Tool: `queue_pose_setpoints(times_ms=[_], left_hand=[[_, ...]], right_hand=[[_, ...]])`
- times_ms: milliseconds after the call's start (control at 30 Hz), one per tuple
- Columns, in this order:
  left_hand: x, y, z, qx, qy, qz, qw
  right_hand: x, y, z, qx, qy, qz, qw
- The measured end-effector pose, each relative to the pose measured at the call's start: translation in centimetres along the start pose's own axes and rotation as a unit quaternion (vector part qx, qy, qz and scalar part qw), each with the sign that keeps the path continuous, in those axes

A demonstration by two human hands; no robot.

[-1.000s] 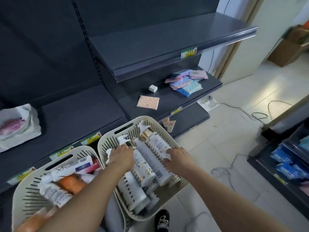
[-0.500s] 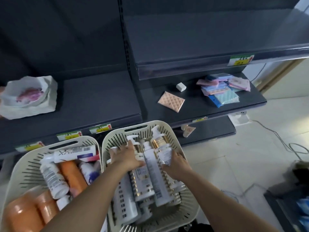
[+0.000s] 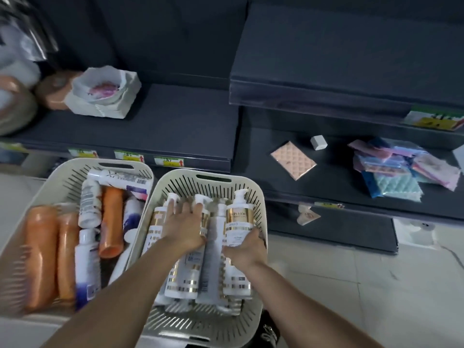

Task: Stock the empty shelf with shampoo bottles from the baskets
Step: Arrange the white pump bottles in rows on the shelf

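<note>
Dark grey shelf [image 3: 175,121] stands bare ahead of you. Below it, in the right basket [image 3: 262,197], your left hand [image 3: 184,231] lies spread over white pump bottles [image 3: 183,277], fingers straight. Your right hand [image 3: 244,249] grips a gold-banded shampoo bottle [image 3: 238,219] round its base.
</note>
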State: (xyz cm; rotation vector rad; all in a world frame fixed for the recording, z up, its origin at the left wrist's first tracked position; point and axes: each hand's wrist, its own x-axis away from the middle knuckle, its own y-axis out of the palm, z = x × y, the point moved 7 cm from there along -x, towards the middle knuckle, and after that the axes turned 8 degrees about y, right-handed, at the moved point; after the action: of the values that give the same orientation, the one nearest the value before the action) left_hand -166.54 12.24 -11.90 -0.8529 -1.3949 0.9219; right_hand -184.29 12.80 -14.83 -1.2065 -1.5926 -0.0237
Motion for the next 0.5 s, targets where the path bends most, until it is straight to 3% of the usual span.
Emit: queue_pose_setpoints(times_ms=[100, 200, 300, 500], left_hand=[[1.5, 0.7, 0.7, 0.100, 0.004, 0.023, 0.995], [3.6, 1.8, 0.8, 0.198, -0.070, 0.049, 0.977], [5.0, 3.0, 1.4, 0.170, -0.137, 0.042, 0.975], [3.8, 2.3, 0.9, 0.124, -0.160, -0.008, 0.979]], right_hand=[[0.1, 0.2, 0.2, -0.043, 0.011, -0.066, 0.997], [0.5, 0.5, 0.3, -0.103, 0.020, -0.098, 0.990], [0.8, 0.6, 0.4, -0.140, 0.027, -0.098, 0.985], [2.1, -0.6, -0.6, -0.168, 0.002, -0.104, 0.980]])
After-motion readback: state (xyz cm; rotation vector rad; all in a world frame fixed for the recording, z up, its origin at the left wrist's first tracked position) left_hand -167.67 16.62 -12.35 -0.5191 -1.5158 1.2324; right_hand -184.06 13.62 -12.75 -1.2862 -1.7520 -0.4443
